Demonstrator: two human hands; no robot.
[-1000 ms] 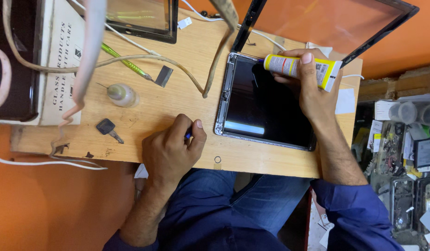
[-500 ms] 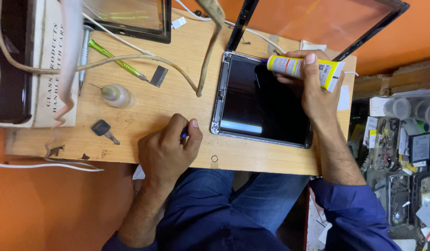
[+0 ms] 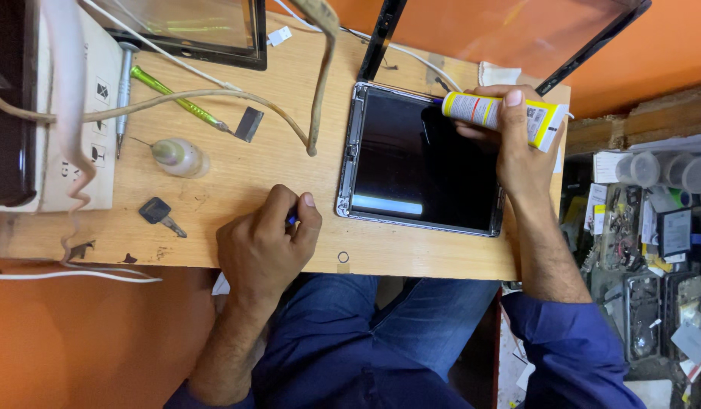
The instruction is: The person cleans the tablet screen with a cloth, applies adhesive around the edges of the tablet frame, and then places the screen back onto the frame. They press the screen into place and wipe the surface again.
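A tablet (image 3: pixel 422 163) with a dark screen and bare metal frame lies flat on the wooden table (image 3: pixel 282 182). My right hand (image 3: pixel 521 155) grips a white and yellow glue tube (image 3: pixel 502 113), its tip over the tablet's upper edge. My left hand (image 3: pixel 267 242) rests on the table left of the tablet, fingers closed around a small blue object (image 3: pixel 291 220) that is mostly hidden.
A small squeeze bottle (image 3: pixel 177 157), a key (image 3: pixel 159 214), a green screwdriver (image 3: pixel 176 97), a grey screwdriver (image 3: pixel 123 91) and cables (image 3: pixel 214 95) lie at left. Glass panels (image 3: pixel 191 26) lean at the back. Cluttered parts shelves (image 3: pixel 653 227) stand at right.
My hands keep their grips and places; the glue tube stays at the tablet's upper edge. The view has shifted slightly.
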